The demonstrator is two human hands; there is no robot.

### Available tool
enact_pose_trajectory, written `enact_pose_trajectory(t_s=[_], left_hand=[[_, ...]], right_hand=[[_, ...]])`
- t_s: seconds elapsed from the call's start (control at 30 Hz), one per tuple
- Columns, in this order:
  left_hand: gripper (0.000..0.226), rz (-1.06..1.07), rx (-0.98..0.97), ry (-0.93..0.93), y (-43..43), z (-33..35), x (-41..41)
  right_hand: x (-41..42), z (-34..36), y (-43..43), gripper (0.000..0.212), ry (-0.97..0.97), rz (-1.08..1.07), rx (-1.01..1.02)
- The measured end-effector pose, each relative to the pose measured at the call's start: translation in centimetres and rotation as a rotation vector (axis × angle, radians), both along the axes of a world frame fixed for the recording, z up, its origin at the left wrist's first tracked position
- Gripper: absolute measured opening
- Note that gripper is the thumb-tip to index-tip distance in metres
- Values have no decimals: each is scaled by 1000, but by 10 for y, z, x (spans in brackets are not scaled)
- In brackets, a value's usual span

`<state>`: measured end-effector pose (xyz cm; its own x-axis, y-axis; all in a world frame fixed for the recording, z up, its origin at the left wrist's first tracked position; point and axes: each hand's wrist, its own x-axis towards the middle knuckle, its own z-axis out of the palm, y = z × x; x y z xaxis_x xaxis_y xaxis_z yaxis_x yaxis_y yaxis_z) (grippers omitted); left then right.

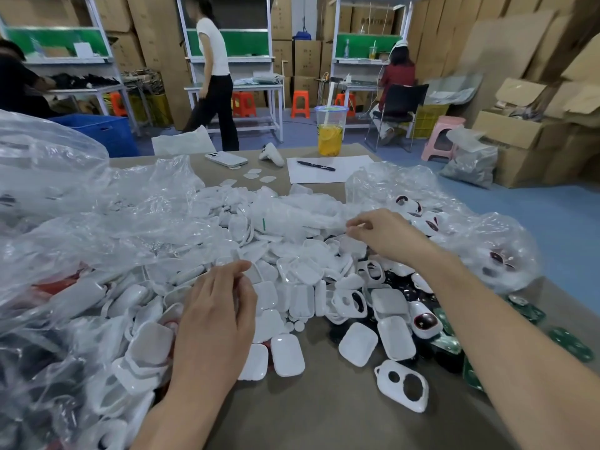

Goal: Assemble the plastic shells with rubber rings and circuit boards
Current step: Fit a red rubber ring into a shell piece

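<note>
A heap of white plastic shells [302,271] covers the middle of the brown table [311,410]. One shell with two holes [402,384] lies apart near the front. Green circuit boards [571,344] lie at the right edge, beside a white unit with a dark red window [425,321]. My left hand [214,319] hovers over the heap's left side with curled fingers; whatever is under them is hidden. My right hand [383,235] reaches to the heap's far side, thumb and forefinger pinching the end of a crumpled clear plastic bag [298,209].
Large clear bags of parts [48,190] crowd the left, and another bag [487,248] sits at the right. Farther back lie a phone [226,159], a sheet of paper [350,172] with a pen [315,165], and a drink cup [329,131]. People work at benches behind.
</note>
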<state>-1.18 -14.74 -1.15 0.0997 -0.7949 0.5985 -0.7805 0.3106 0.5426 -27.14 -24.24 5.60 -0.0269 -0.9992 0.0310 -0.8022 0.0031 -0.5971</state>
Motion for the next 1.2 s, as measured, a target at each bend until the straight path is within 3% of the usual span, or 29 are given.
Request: enact_pose_trajectory(t_s=[0.17,0.33,0.57,0.7,0.8,1.0,1.2], left_hand=[[18,-4,-3,4,0,1,-1],[18,-6,-3,10,0,2,-1],[18,-9,10,12,1,1,-1],[18,-4,13,-6,1,2,-2],[18,-6,17,-9,2,3,-3],[26,-36,29,44,5,7,-2],[38,-30,12,116,13,17,1]], right_hand=[[-15,9,28,25,81,17,-10],[-13,4,49,51,381,86,179],[-12,-9,55,30,215,-7,18],[-3,-8,54,15,157,-73,-322],[22,-1,54,19,-180,-48,-508],[81,-5,58,32,-1167,71,-231],[87,-19,59,34,-1625,143,0]])
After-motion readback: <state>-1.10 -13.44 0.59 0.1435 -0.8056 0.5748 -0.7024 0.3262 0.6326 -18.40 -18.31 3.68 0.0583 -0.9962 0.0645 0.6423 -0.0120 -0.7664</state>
